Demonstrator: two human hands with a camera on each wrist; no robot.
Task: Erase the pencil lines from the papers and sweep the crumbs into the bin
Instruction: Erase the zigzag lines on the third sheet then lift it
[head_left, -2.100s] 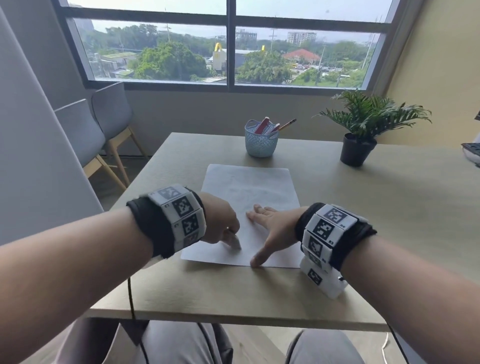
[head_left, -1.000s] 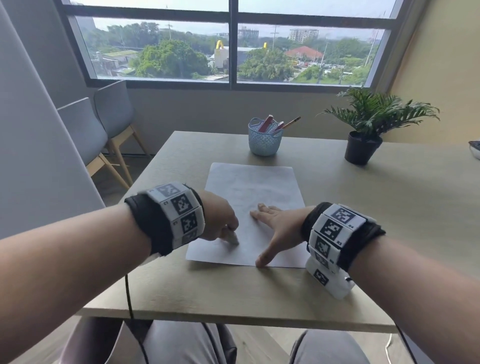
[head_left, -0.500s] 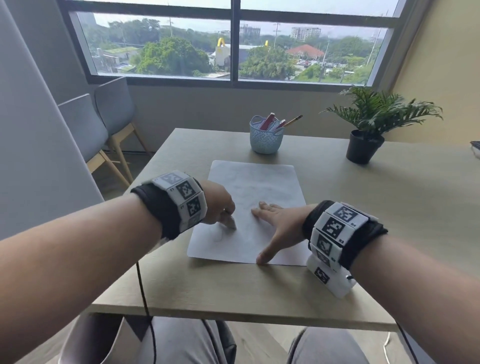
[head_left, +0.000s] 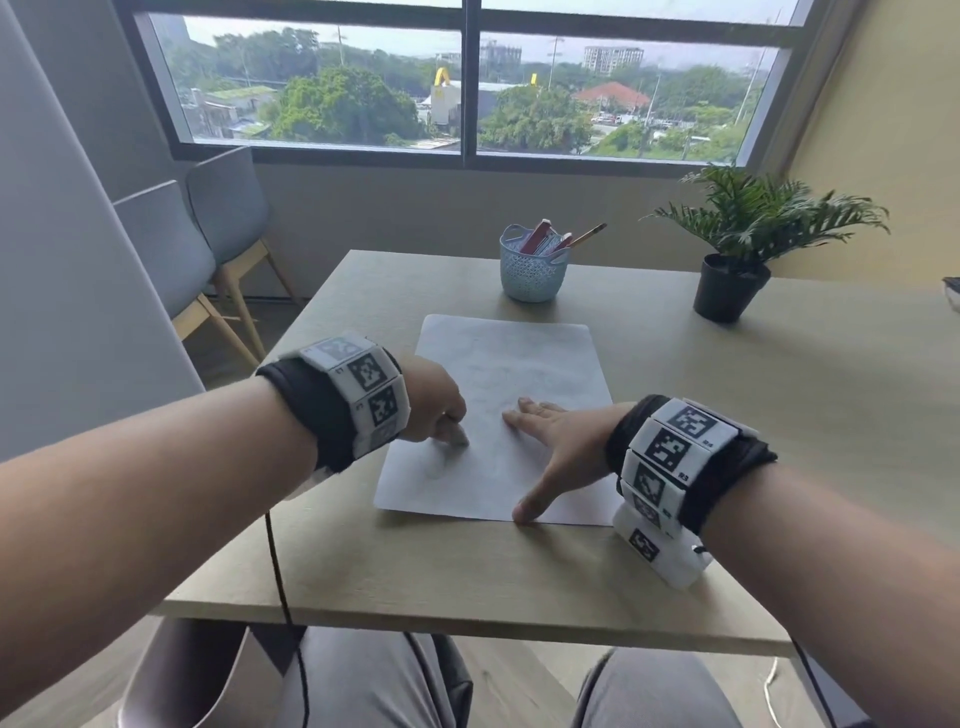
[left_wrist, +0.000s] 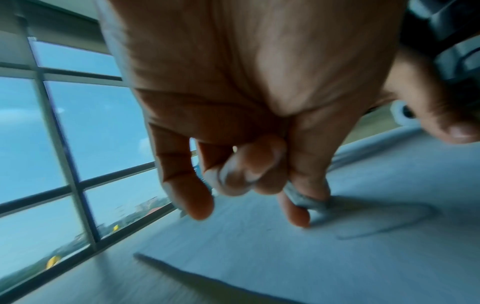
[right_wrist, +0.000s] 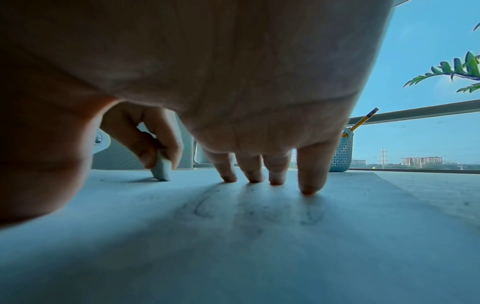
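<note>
A white sheet of paper (head_left: 511, 395) with faint pencil lines lies on the wooden table (head_left: 779, 415). My left hand (head_left: 441, 410) pinches a small white eraser (head_left: 460, 439) and presses its tip on the sheet's left part; the eraser (left_wrist: 309, 202) touches down beside a curved pencil line (left_wrist: 384, 228), and the right wrist view shows the eraser (right_wrist: 162, 168) too. My right hand (head_left: 550, 441) lies flat on the sheet's near right part, fingers (right_wrist: 309, 183) spread and pressing the paper (right_wrist: 259, 236). Smudged pencil marks (right_wrist: 202, 205) show under that hand. No bin is in view.
A light blue basket (head_left: 530, 270) with pencils and pens stands behind the paper. A potted plant (head_left: 737, 254) sits at the back right. Two grey chairs (head_left: 208, 228) stand left of the table. My knees are under the near table edge (head_left: 467, 623).
My left hand with the eraser has shifted a little up the sheet and back while rubbing. The right hand has stayed flat on the paper.
</note>
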